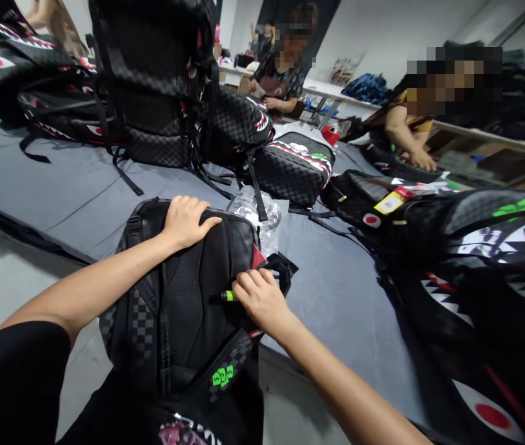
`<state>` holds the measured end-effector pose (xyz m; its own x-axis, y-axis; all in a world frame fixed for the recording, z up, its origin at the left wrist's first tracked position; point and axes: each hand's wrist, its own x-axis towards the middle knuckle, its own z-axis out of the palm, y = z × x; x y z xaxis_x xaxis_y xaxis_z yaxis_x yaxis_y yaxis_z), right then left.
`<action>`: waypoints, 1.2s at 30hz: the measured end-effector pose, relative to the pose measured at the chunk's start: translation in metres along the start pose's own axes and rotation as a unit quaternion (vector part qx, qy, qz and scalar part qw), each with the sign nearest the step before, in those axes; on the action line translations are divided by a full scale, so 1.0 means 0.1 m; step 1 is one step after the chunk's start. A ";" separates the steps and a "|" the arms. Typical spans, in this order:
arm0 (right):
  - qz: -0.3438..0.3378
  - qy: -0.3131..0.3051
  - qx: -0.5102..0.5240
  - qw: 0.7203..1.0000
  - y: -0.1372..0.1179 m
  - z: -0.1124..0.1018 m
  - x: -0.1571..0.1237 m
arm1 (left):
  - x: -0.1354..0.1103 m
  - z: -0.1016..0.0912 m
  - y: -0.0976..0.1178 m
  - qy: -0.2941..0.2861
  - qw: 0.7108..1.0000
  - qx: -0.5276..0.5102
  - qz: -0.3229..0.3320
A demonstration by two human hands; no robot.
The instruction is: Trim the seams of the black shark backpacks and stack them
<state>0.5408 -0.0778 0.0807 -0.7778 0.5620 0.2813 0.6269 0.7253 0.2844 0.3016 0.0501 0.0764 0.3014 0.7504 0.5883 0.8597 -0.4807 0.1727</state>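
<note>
Head view: at the edge of the table, the left grip is holding the bag by its top, the right is clutching a tool, handling apparently remaining unfinished.

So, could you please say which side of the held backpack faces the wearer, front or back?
Back: the backpack shows its padded panel and checkered straps.

Checkered backpacks line the far edge of a grey-covered table – a tall stack among them – with crumpled clear plastic nearer the middle and patterned bags along the right end.
</note>
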 end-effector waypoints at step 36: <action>0.604 0.298 0.375 0.637 -0.92 -0.07 -0.23 | -0.57 -0.18 0.80 -0.132 0.910 -0.090 0.382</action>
<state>0.5014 -0.1603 0.0541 0.5471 0.8015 0.2414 0.3811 0.0183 -0.9243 0.3458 -0.0399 0.0711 0.8921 0.2374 0.3843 0.2835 -0.9566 -0.0671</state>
